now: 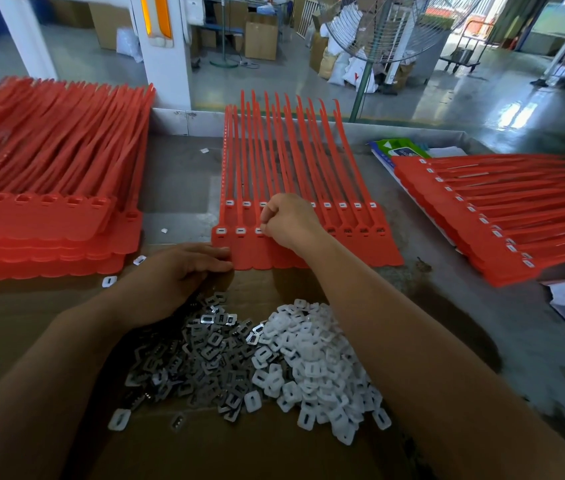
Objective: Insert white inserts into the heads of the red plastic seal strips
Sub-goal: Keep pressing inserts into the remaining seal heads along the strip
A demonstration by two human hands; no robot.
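Observation:
Two overlapping sheets of red seal strips (371, 244) lie in the middle of the table, tails pointing away. White inserts sit in the back row of heads and in the three left heads of the front row (240, 231). My right hand (289, 221) hovers over the front row with curled fingers, its fingertips pinched at a head; what they pinch is hidden. My left hand (184, 271) lies flat, fingers pressing the sheet's near left edge. A pile of white inserts (312, 365) lies close to me.
A pile of grey metal clips (198, 355) sits beside the white inserts on brown cardboard (225, 448). Stacked red strips with empty heads (42, 209) fill the left; a stack with inserts (492, 220) lies right. Loose inserts (109, 281) dot the table.

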